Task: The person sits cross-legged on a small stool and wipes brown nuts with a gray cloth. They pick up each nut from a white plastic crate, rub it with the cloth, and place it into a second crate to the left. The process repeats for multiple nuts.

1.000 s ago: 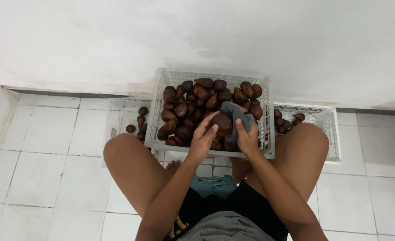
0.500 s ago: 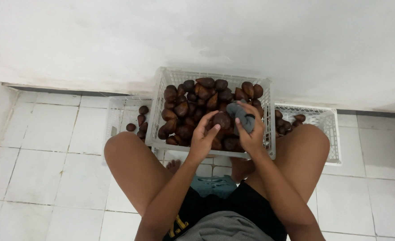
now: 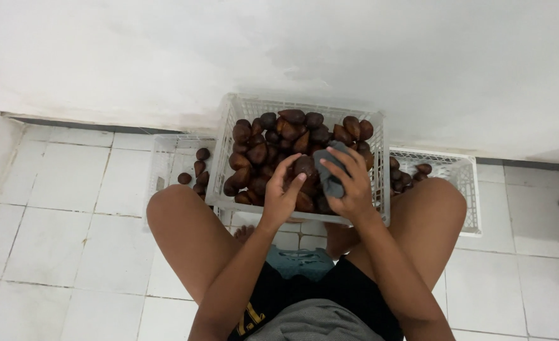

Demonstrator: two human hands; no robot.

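Note:
A white plastic crate (image 3: 228, 163) stands between my knees, heaped with dark brown scaly fruits (image 3: 262, 150). My left hand (image 3: 282, 194) grips one brown fruit (image 3: 303, 165) over the near side of the heap. Beside it, my right hand (image 3: 352, 183) is closed on a grey cloth (image 3: 330, 172) that presses against that same fruit. Both hands hover over the crate's front right part.
Two lower white crates flank the middle one: the left crate (image 3: 159, 158) holds a few fruits (image 3: 198, 170), the right crate (image 3: 466, 189) holds some near my knee. A white wall rises behind. White floor tiles (image 3: 65, 189) spread to the left. I sit on a low blue stool (image 3: 298, 262).
My hands have shifted slightly and the fruit has turned between them; the cloth now sits lower against the fruit. The crates have not moved.

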